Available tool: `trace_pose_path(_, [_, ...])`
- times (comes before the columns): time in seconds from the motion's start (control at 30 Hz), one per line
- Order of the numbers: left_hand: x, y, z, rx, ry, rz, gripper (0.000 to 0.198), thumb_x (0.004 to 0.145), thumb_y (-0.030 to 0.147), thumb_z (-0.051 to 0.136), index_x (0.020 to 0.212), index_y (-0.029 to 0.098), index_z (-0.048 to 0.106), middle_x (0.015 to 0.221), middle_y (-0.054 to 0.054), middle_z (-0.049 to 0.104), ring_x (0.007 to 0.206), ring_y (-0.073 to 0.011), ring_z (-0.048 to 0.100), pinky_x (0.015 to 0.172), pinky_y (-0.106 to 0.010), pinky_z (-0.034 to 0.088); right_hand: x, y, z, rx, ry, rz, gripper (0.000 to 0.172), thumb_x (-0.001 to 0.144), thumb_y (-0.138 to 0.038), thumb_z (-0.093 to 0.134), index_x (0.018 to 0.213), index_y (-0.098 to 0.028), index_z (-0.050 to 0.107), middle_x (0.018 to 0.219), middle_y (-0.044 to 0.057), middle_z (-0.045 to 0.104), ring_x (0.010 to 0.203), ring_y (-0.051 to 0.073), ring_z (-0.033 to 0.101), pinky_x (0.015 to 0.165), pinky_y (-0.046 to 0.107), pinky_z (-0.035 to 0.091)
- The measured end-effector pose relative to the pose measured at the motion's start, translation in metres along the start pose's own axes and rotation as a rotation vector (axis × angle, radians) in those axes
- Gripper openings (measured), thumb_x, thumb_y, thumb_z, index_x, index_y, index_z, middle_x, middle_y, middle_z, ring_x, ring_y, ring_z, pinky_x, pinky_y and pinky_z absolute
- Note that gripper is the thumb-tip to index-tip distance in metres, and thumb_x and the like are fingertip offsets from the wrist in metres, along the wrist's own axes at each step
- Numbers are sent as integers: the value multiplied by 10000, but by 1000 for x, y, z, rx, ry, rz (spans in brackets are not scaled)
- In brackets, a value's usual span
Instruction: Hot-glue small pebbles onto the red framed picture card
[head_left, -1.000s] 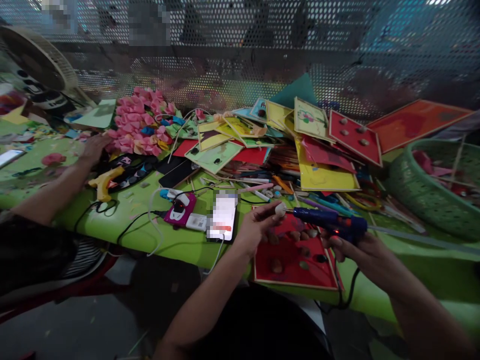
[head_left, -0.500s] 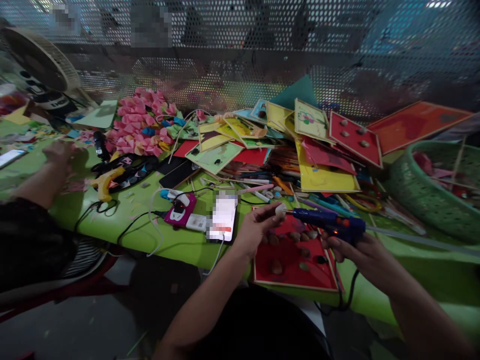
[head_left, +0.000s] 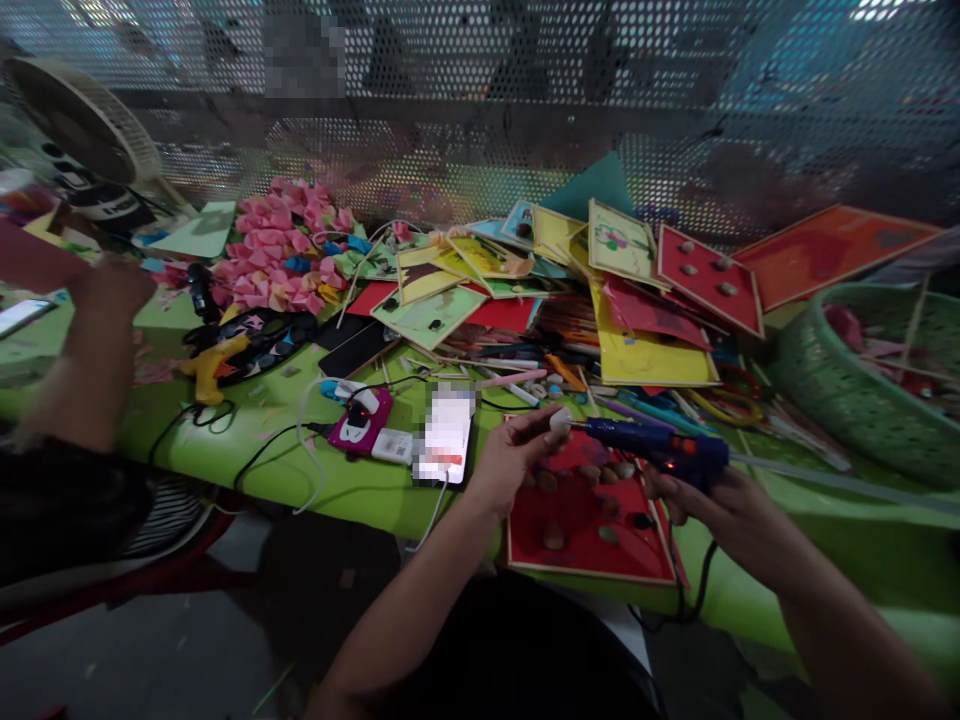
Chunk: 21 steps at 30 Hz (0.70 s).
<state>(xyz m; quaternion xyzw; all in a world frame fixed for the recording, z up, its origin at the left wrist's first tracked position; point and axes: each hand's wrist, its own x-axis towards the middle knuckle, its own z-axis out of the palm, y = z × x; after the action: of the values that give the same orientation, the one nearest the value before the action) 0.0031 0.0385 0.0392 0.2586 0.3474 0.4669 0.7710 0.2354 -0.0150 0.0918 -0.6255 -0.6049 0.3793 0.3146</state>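
Observation:
Between the fingertips of my left hand [head_left: 517, 450] is a small whitish pebble [head_left: 559, 421]. My right hand [head_left: 720, 505] grips a blue glue gun [head_left: 660, 448] with an orange light lit on its body and a pale glue stick [head_left: 825, 475] sticking out of its back. The gun's nozzle points left and meets the pebble, or nearly so; I cannot tell whether they touch. Under both hands lies a red framed card [head_left: 577, 550] with several stones [head_left: 553, 538] on it.
Left of my hand lie a lit phone [head_left: 448, 430] and a purple power strip [head_left: 364, 425] with cables. Behind are piled framed cards [head_left: 427, 312], loose sticks and pink paper shapes [head_left: 281, 240]. A green basket [head_left: 817, 370] stands right. A co-worker's hand [head_left: 112, 290] is far left.
My hands, the pebble and the glue gun have hardly moved. At far left, the co-worker's hand has risen from the table and now holds a pink sheet.

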Motion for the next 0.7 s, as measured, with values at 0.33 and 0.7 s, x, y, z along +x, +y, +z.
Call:
trace_pose_path(0.33, [-2, 0, -1, 42, -36, 18, 541, 642, 377, 904, 1137, 211, 765, 1020, -61, 764, 822, -152, 678, 687, -224, 501, 1, 2, 0, -9, -28, 12, 411, 771, -635, 709, 743, -226, 741, 628, 25, 642, 552, 187, 573, 485, 284, 510])
trace_pose_path(0.7, [-1, 1, 0, 3, -24, 27, 556, 614, 351, 921, 1129, 210, 767, 1018, -58, 767, 820, -141, 685, 753, -236, 513, -1, 1, -1, -42, -14, -42, 396, 781, -602, 720, 628, -237, 697, 527, 10, 563, 509, 168, 523, 485, 276, 491])
